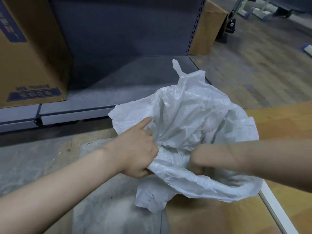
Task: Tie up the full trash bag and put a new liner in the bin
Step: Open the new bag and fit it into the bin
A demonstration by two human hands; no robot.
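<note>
A crumpled white plastic trash bag point(185, 122) fills the middle of the view, its top spread loosely and one handle sticking up at the back. My left hand point(138, 149) grips a bunch of the plastic on the bag's left side, index finger pointing out along it. My right hand point(200, 159) is blurred by motion; it is curled into the plastic at the bag's near right edge. The bin itself is hidden under the bag.
A low grey metal shelf point(118, 92) stands behind the bag, with a large cardboard box point(32, 61) on it at left. Another cardboard box point(207, 29) stands at the back right. A white-edged panel point(273, 206) runs along the floor at right.
</note>
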